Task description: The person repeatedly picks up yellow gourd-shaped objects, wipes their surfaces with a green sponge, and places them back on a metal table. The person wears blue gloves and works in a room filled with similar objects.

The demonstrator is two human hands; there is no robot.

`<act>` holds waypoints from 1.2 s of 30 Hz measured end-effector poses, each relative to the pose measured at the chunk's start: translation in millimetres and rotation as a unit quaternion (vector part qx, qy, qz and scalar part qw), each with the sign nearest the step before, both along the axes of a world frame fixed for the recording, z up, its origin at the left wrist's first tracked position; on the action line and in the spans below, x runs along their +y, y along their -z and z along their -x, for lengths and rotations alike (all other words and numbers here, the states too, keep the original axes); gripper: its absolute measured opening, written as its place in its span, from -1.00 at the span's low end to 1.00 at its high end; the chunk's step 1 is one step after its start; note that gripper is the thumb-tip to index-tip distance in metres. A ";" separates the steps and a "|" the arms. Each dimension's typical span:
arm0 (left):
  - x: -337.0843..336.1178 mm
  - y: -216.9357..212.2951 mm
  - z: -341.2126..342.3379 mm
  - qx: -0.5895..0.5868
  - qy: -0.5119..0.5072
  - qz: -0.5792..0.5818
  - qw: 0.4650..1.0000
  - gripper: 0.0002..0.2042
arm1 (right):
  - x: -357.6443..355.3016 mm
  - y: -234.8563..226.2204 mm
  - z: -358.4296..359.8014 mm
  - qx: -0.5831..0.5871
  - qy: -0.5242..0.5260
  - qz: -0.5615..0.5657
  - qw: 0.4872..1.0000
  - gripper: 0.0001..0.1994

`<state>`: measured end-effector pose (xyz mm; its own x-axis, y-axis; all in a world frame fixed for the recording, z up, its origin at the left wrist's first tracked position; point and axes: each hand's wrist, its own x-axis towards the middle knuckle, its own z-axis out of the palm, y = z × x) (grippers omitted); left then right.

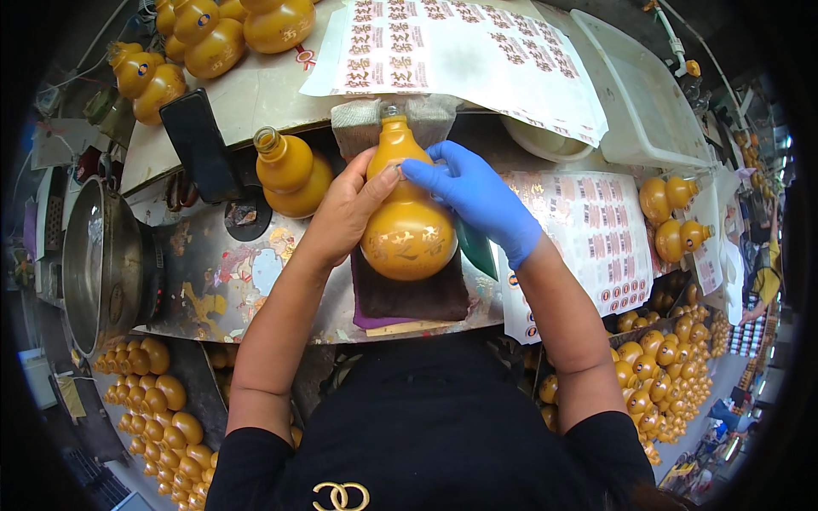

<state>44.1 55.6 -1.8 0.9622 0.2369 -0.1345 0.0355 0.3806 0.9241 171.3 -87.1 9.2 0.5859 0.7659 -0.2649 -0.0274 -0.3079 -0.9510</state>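
Observation:
A yellow gourd-shaped bottle [407,230] lies on a dark folded cloth [411,298], its neck pointing away from me toward a whitish cloth [358,128]. Gold-brown lettering runs across its wide lower bulb. My bare left hand [354,200] wraps round the bottle's left side, thumb near the waist. On the other side my right hand [477,192], in a blue glove, grips the upper bulb, with its thumb and fingers close to the left thumb. Anything small between the thumbs is too hidden to make out. Another yellow gourd bottle [294,179] stands just left of my left hand.
A phone [200,140] leans on a stand at the left, beside a metal pan [106,268]. Printed label sheets lie behind [460,60] and at the right [588,247]. A clear plastic tub [643,94] stands back right. Many gourd bottles fill the floor on both sides.

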 end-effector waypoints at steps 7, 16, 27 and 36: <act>4.7 3.5 2.6 -0.019 0.019 0.002 1.000 -0.46 | -0.3 -2.9 0.5 0.017 -0.012 -0.007 1.000 -0.51; 9.8 0.3 -0.4 -0.004 0.046 0.080 0.996 -0.49 | -2.6 -4.9 0.5 0.093 -0.019 -0.056 0.994 -0.56; 0.3 5.1 -6.8 0.022 -0.019 -0.113 0.993 -0.52 | 2.8 0.8 1.7 -0.078 -0.022 0.025 0.996 -0.37; 0.8 8.7 -5.0 -0.024 -0.010 -0.054 0.998 -0.53 | 1.1 2.0 3.5 -0.039 -0.027 -0.034 0.998 -0.45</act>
<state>49.1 56.4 -10.6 0.9617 0.2676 -0.0602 -0.0175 0.2789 0.9602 167.7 -86.0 7.2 0.5600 0.8116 -0.1666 0.0629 -0.2421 -0.9682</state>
